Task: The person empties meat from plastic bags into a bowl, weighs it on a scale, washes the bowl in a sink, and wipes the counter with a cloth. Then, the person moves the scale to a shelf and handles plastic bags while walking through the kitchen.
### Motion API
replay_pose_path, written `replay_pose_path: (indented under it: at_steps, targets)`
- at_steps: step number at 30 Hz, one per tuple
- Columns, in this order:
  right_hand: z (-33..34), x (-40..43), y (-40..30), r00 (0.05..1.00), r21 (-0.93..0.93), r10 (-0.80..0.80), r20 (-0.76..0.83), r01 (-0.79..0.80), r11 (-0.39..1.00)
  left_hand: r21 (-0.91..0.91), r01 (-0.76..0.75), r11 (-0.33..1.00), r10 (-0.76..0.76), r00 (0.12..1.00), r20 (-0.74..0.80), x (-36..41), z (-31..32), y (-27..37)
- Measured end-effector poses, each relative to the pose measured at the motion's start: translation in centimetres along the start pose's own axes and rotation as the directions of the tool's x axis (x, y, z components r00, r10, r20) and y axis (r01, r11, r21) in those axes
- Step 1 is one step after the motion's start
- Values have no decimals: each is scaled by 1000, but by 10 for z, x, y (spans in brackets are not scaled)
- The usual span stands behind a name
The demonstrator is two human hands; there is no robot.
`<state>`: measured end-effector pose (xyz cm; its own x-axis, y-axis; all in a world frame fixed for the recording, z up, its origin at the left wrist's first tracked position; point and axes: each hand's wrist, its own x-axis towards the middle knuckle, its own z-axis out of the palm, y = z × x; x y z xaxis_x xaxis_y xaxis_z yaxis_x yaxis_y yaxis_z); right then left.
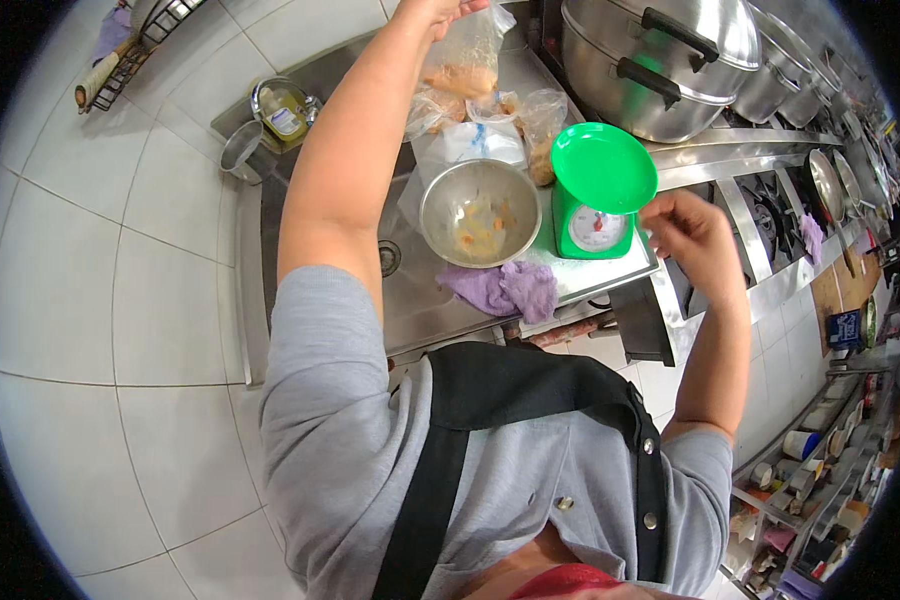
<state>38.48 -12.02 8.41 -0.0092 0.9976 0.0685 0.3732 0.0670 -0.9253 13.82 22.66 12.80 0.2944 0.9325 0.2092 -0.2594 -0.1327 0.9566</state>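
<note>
At the top edge my left hand (456, 13) grips the upper part of a clear plastic bag (461, 64) with orange-tan food in its lower end. The bag hangs above other knotted food bags (439, 109) lying behind the bowl. My right hand (694, 229) is beside the green pan of a dial kitchen scale (600, 169), fingers bent; whether they touch the pan or pinch something is unclear. The scale pan holds nothing. Left of the scale, a stainless steel bowl (442, 191) contains a little pale liquid and orange bits. A purple cloth (506, 289) lies before the bowl.
A large steel steamer pot (660, 67) with black handles stands behind the scale. Gas burners (765, 217) run off to the right. On the left, a steel sink counter (420, 300) holds a metal cup (244, 150) and a yellow dish-soap container (285, 116).
</note>
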Motion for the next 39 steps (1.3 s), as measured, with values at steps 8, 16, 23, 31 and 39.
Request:
replay_pose_path:
  at_steps: [8,16,23,31,39]
  targets:
    - [38,-9,4,992,-14,48,120,-47,999,453,65,889,-16,994,-110,49,-117,-95]
    - [46,-18,18,986,47,143,89,-148,988,853,395,341,-518,836,-180,-116,-141,-115]
    - [56,-16,35,962,54,204,181,-217,975,340,663,667,-647,742,-175,-236,-132,-142]
    - [81,6,34,881,17,129,455,-153,988,303,609,733,-600,789,-134,-287,-92,-137]
    - [103,26,46,857,118,80,510,-162,980,127,593,795,-502,761,-411,-343,-197,-74]
